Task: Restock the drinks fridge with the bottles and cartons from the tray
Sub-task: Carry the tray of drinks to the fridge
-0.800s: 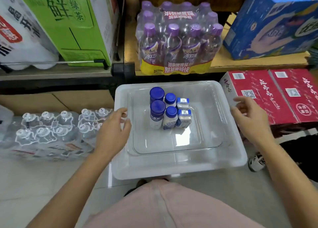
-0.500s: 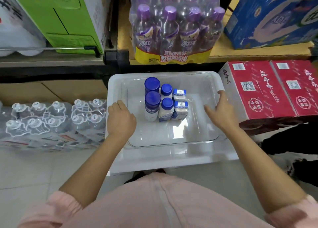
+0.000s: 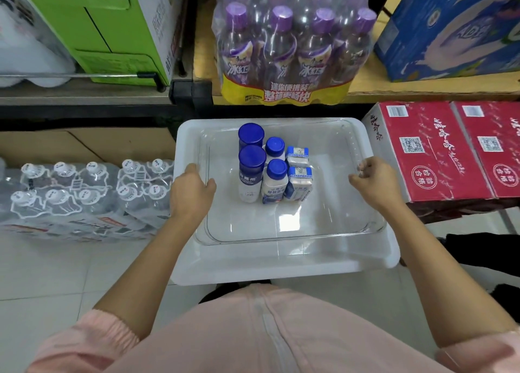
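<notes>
I note clear tray nested in white bin, long axis left-right. Left hand gripping left rim, right hand gripping right rim. Bottles, cartons upright mid-tray, between hands, nearer left.

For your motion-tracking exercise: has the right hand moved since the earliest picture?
Yes. The right hand moved inward from beside the red carton onto the clear tray's right rim.

Beside the clear tray, the blue carton and red cases run off the frame edge. Left hand fingertips hidden under tray rim. Bottle label print illegible.
</notes>
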### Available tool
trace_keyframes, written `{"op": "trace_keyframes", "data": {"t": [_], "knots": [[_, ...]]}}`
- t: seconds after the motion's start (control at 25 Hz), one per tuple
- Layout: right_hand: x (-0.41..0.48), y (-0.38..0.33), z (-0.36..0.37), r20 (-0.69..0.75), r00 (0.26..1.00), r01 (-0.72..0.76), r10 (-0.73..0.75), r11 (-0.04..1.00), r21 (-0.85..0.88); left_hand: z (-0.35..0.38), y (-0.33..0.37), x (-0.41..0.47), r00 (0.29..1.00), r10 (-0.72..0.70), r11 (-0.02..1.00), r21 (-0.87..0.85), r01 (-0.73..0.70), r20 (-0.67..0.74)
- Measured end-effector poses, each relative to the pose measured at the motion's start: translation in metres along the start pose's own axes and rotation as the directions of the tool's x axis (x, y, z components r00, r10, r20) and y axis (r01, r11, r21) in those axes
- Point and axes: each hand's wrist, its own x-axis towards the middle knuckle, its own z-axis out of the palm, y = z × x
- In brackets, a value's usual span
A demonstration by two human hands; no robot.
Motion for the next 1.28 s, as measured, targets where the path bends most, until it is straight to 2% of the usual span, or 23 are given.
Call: {"op": "trace_keyframes", "data": {"t": [0.2, 0.36, 0.6, 0.76, 1.0, 1.28], "knots": [[-0.024, 0.005, -0.006, -0.024, 0.999, -0.034, 0.034, 0.999, 0.014, -0.016, 0.002, -0.013, 0.998, 0.042, 0.997, -0.06, -0.044, -0.044], [-0.045, -0.004, -0.019, -0.081, 0.997, 0.002, -0.002, 1.0, 0.002, -0.034, 0.002, -0.027, 0.997, 0.031, 0.992, -0.122, -0.04, -0.075], [-0.044, -0.041, -0.051, -0.037, 0.984, 0.175, -0.175, 0.985, 0.009, -0.07, 0.005, -0.055, 0.972, -0.154, 0.949, -0.302, 0.095, -0.178], [-0.042, -0.084, -0.063, 0.046, 0.936, 0.351, -0.35, 0.936, -0.016, -0.096, -0.007, -0.095, 0.922, -0.287, 0.913, -0.367, 0.181, -0.26], [-0.058, -0.145, -0.022, 0.214, 0.836, 0.499, -0.505, 0.862, 0.087, -0.13, -0.065, -0.162, 0.799, -0.512, 0.823, -0.446, 0.352, -0.316], [-0.119, -0.234, 0.09, 0.474, 0.593, 0.67, -0.651, 0.726, 0.158, -0.162, -0.155, -0.248, 0.488, -0.773, 0.634, -0.513, 0.579, -0.405]]}}
